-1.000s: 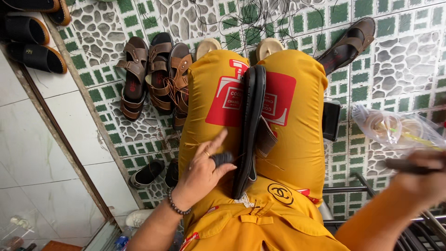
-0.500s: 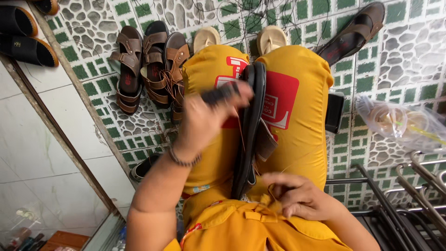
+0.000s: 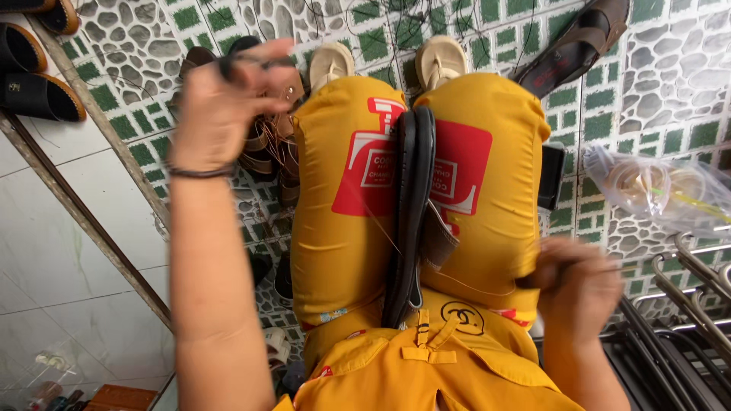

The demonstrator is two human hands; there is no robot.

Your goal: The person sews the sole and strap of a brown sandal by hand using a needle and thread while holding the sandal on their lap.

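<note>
Black rubber sandal sole (image 3: pixel 409 221), set on edge, is clamped between the person's knees, which are clad in yellow trousers (image 3: pixel 343 221) with red printed patches; a brown strap (image 3: pixel 438 240) hangs from its right side. A thin thread (image 3: pixel 381 217) runs from the sole (too fine to trace fully). The left hand (image 3: pixel 228 99), raised high above the left knee, has its fingers closed around a small dark tool. The right hand (image 3: pixel 579 285), low beside the right thigh, is curled shut; what it pinches cannot be told. Brown sandals (image 3: pixel 266 144) lie on the green-and-stone tiled floor (image 3: pixel 647 84), a clear plastic bag (image 3: pixel 662 190) at its right edge.
</note>
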